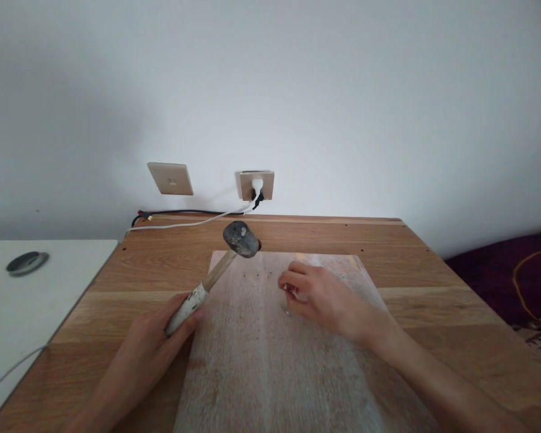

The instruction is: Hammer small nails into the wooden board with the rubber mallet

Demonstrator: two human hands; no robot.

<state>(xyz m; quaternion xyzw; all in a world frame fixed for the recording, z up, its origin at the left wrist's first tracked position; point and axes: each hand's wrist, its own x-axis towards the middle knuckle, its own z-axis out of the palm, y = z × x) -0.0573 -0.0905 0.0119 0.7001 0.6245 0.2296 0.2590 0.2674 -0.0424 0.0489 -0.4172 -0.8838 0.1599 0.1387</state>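
Note:
My left hand (157,340) is closed around the white, chipped grip of a mallet (216,270). The mallet's dark grey head points up and away, over the far left corner of a pale, worn wooden board (261,373). Above the board, my right hand (313,294) has its thumb and fingers bent together in a pinch. A small, light-coloured bit shows between these fingers, too small to name. Just below them is a thin, shiny piece (285,310), perhaps a nail. Several small dark holes or marks dot the board's surface.
The board lies on a wooden table (415,307) against a white wall. A white cable (175,226) and a black one run along its back edge from a wall socket (256,186). To the left, a white surface (72,264) carries a dark round object (27,263).

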